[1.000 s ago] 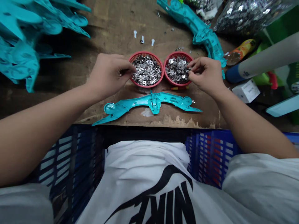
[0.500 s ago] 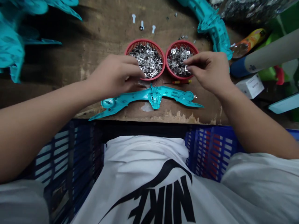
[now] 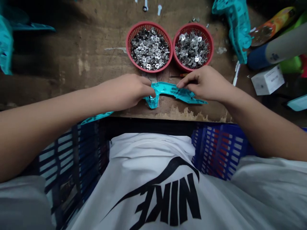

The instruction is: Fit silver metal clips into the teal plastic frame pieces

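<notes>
A curved turquoise plastic part (image 3: 165, 88) lies across the table near its front edge, with a narrow block at its middle. My left hand (image 3: 134, 91) is over its left half and hides much of it; the thumb and fingers close together at the middle block. My right hand (image 3: 206, 83) is above the right arm of the part, thumb and index finger drawn together near its surface. What either hand's fingertips hold is too small or hidden to make out. Just beyond are a red basket (image 3: 128, 52) of small metal clips and a second red basket (image 3: 211, 51) of similar metal pieces.
A screwdriver (image 3: 183, 75) lies in front of the right basket. More turquoise parts lie at the left (image 3: 6, 48) and far right (image 3: 237, 28). A pen (image 3: 236, 73), a white box (image 3: 268, 80), a bottle (image 3: 273, 27) and a roll (image 3: 283, 46) sit at the right. Blue crates (image 3: 216, 150) flank my lap.
Both hands have come back from the two baskets to the turquoise part, the left at its middle and the right at its right arm. The view has shifted slightly.
</notes>
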The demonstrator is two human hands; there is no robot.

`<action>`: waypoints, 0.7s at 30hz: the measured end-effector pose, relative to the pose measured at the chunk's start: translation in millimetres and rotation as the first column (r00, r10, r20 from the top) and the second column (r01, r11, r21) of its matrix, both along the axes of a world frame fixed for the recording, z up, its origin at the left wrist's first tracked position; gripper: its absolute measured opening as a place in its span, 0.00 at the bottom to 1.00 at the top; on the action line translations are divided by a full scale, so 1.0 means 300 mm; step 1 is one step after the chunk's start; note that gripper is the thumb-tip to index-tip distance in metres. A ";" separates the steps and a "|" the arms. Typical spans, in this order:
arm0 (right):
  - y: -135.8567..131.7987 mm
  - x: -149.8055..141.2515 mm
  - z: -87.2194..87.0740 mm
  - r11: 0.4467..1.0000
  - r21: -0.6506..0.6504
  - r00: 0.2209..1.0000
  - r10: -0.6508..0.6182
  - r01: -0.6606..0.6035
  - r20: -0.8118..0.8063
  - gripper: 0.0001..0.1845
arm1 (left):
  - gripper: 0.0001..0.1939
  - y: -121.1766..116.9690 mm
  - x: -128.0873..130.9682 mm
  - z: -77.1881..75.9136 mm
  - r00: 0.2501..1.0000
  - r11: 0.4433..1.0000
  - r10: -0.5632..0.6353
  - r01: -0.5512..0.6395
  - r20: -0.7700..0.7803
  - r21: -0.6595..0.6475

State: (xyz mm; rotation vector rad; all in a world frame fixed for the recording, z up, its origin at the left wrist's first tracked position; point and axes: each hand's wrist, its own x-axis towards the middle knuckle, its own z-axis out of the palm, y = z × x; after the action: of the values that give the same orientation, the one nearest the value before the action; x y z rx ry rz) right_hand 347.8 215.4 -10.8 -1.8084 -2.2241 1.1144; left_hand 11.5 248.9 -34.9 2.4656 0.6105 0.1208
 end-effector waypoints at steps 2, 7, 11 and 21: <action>-0.004 -0.007 -0.007 1.000 -0.023 1.000 0.006 -0.006 -0.018 0.20 | 0.16 -0.006 0.011 0.028 0.991 0.985 0.109 -0.097 0.075 -0.145; -0.015 0.012 -0.079 0.998 0.054 0.991 0.045 -0.039 -0.130 0.16 | 0.04 -0.054 0.073 0.024 0.821 0.550 0.566 -0.312 0.071 -0.775; -0.013 0.027 -0.142 0.994 0.102 0.984 0.053 -0.036 -0.167 0.21 | 0.10 -0.078 0.110 -0.007 0.701 0.252 0.710 -0.343 -0.068 -0.905; -0.025 0.003 -0.162 0.993 0.117 0.987 0.025 -0.007 -0.157 0.19 | 0.11 -0.104 0.137 -0.039 0.664 0.144 0.728 -0.393 -0.172 -0.908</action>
State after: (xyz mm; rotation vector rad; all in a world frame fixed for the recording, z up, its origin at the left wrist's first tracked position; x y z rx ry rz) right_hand 348.8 207.8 -59.4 -1.6009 -2.1676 1.0667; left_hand 52.7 217.6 -46.8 0.9558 1.0978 0.3703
